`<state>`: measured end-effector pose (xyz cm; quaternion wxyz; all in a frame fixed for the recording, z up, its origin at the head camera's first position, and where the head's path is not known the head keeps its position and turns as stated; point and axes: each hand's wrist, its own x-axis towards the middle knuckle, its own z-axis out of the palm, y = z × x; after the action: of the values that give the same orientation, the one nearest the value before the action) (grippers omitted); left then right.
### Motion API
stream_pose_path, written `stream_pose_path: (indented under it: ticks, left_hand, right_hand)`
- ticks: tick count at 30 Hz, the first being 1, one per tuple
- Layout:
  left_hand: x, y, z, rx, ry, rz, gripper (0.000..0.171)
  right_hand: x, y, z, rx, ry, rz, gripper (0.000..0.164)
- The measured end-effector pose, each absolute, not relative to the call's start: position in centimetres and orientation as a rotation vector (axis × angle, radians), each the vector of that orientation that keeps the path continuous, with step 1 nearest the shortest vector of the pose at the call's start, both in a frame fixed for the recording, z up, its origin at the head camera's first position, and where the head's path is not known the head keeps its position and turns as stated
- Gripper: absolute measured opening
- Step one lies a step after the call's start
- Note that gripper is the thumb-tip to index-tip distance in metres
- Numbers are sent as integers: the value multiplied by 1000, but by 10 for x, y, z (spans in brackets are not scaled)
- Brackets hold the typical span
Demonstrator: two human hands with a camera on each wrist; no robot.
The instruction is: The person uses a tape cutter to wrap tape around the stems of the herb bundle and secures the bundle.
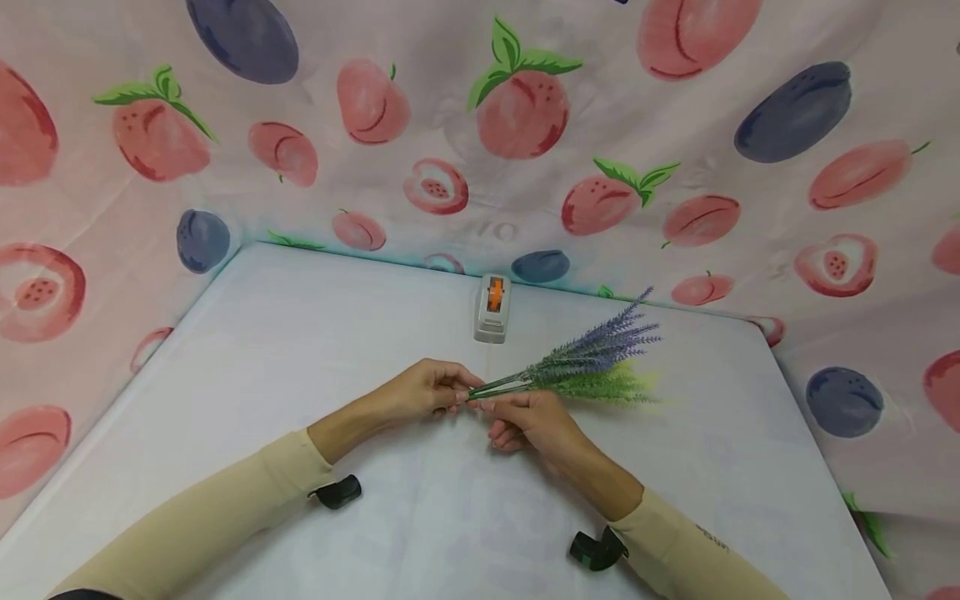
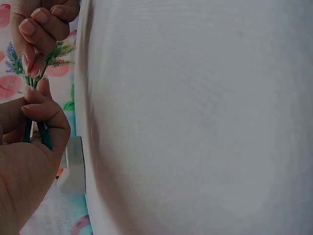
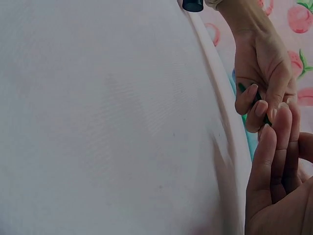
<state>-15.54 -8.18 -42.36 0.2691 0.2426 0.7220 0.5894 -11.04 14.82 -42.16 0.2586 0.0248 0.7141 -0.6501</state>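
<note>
A bunch of artificial lavender [image 1: 600, 348], with purple heads and a yellow-green sprig below, lies slanted to the upper right in the head view. My left hand [image 1: 423, 390] grips its stems near their lower ends. Dark green stem ends [image 2: 44, 135] show below the left fingers in the left wrist view. My right hand [image 1: 538, 421] pinches the stems with thumb and forefinger just beside the left fingertips. Its other fingers [image 3: 281, 147] are bent loosely in the right wrist view. The fingertips hide the spot where the stems come together.
A grey tape dispenser [image 1: 491, 325] with an orange wheel stands beyond the hands, near the back edge of the white table [image 1: 337, 308]. Fruit-print cloth [image 1: 450, 100] hangs behind and at both sides. Black wrist cameras [image 1: 339, 492] sit under the sleeves.
</note>
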Motion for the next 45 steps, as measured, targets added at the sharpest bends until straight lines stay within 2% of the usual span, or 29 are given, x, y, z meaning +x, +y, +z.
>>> stream_pose_path:
  ticks: [14, 21, 25, 28, 32, 38, 41, 45]
  left_hand:
    - [-158, -80, -425, 666, 1945, 1583, 26]
    - [-157, -81, -424, 687, 1965, 1572, 28]
    - [-158, -81, -424, 669, 1962, 1575, 27]
    - [-158, -81, -423, 645, 1952, 1575, 27]
    - [-158, -81, -422, 644, 1947, 1569, 28]
    - [-160, -82, -421, 629, 1934, 1555, 29]
    - [-162, -82, -421, 602, 1914, 1562, 28]
    - [-164, -82, -422, 606, 1877, 1587, 24]
  right_hand:
    - [-109, 143, -414, 17, 2112, -1762, 28]
    - [-108, 140, -414, 28, 2114, -1797, 35]
    - [-105, 139, -410, -24, 2122, -1845, 30]
    - [-104, 138, -407, -170, 2310, -1815, 21]
    - [-105, 140, -405, -548, 2820, -1515, 12]
    - [-111, 145, -407, -1190, 3343, -787, 17]
    - [-114, 146, -409, -1323, 3418, -505, 18]
    - [-117, 147, -410, -1360, 3426, -340, 19]
